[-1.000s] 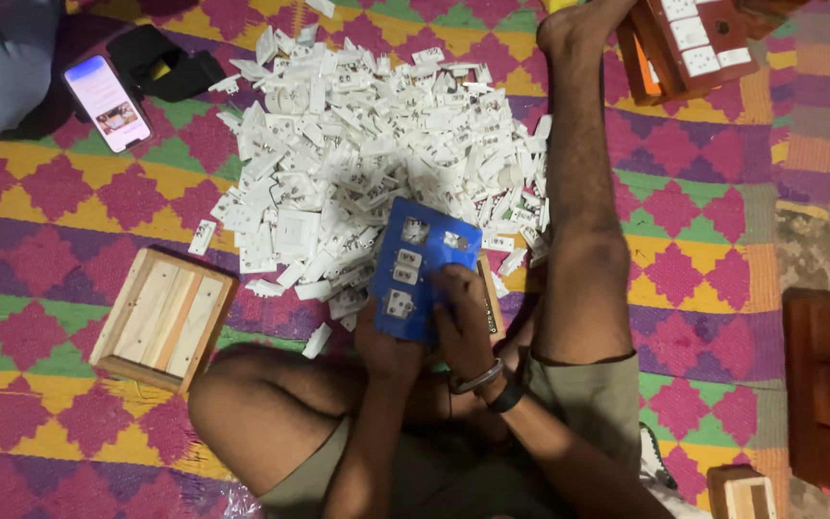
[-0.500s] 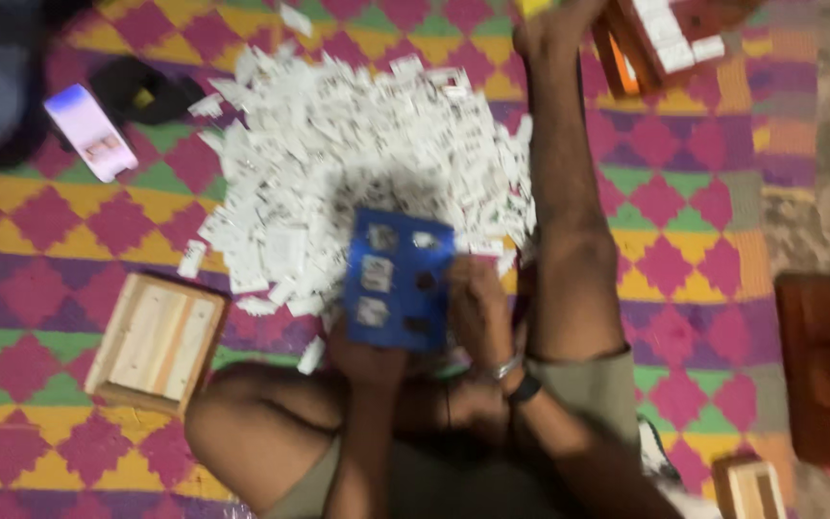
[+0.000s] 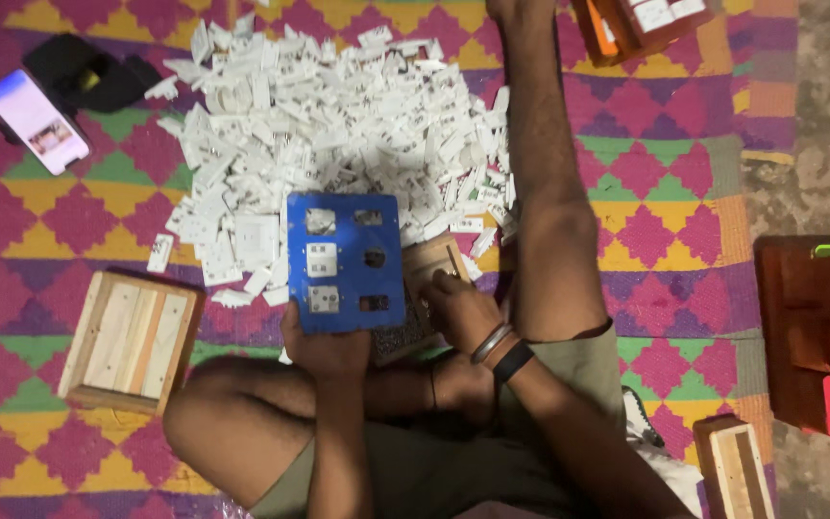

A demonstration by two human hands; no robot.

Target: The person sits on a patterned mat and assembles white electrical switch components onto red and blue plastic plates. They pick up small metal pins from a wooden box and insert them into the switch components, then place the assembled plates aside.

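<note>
A blue switch plate [image 3: 345,261] is held from below by the left hand [image 3: 324,348], at 6 o'clock of the white switch pile [image 3: 338,125]. The right hand [image 3: 458,308] is curled on a small wooden box [image 3: 434,261] at the plate's 3 o'clock.

A blue rectangular plate [image 3: 346,261] with six cut-out windows stood nearly flat and upright in view, gripped at its lower edge. Three windows held white switch pieces, the others showed dark. A small wooden block [image 3: 431,259] lay just right of it, at the edge of the white heap.
</note>
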